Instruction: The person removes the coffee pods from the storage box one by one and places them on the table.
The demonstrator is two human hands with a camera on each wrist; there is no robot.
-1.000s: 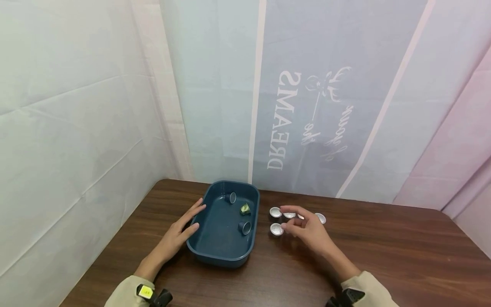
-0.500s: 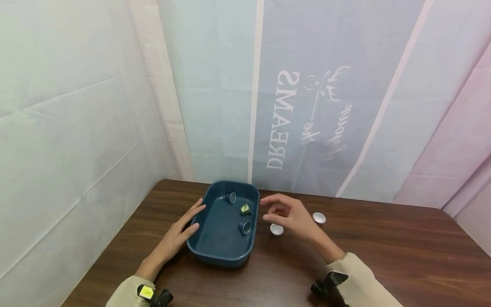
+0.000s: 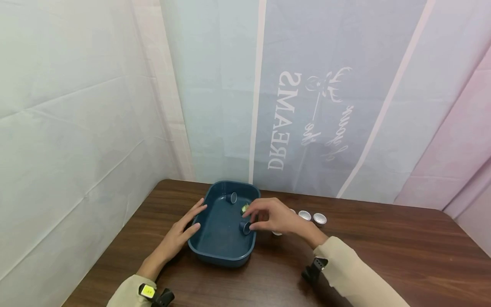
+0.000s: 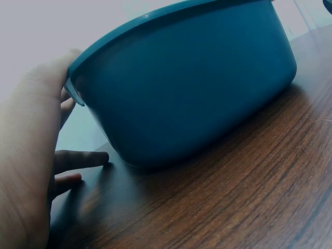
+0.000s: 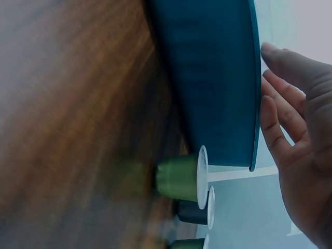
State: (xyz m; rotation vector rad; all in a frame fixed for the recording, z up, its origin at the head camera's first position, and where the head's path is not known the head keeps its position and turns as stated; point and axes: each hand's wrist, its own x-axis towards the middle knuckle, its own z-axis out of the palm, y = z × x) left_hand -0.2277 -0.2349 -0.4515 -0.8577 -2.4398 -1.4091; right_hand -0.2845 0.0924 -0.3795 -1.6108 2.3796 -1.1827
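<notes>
Along the left side of a dark blue plastic bin (image 3: pixel 220 251) lies my left hand (image 3: pixel 174 238), fingers straight and resting at its rim. Inside the bin are three coffee capsules: a blue capsule (image 3: pixel 232 197) near the far end, a green capsule (image 3: pixel 244 208), and another blue capsule (image 3: pixel 244 227) on the right. My right hand (image 3: pixel 274 216) reaches over the right rim, its thumb close beside the nearer blue capsule. Thumb and fingers are parted, with no held object visible. In the right wrist view, the bin wall (image 5: pixel 212 83) stands beside the fingertips.
Several foil-topped capsules stand right of the bin, among them a silver-topped capsule (image 3: pixel 319 219); my right hand partly covers the group. In the right wrist view a green capsule (image 5: pixel 179 179) stands near a dark capsule (image 5: pixel 193 211). Fabric (image 3: pixel 215 106) hangs behind the wooden table (image 3: pixel 402 247).
My right hand has moved left from the capsules on the table to above the bin's right side. The left hand and the bin have stayed in place.
</notes>
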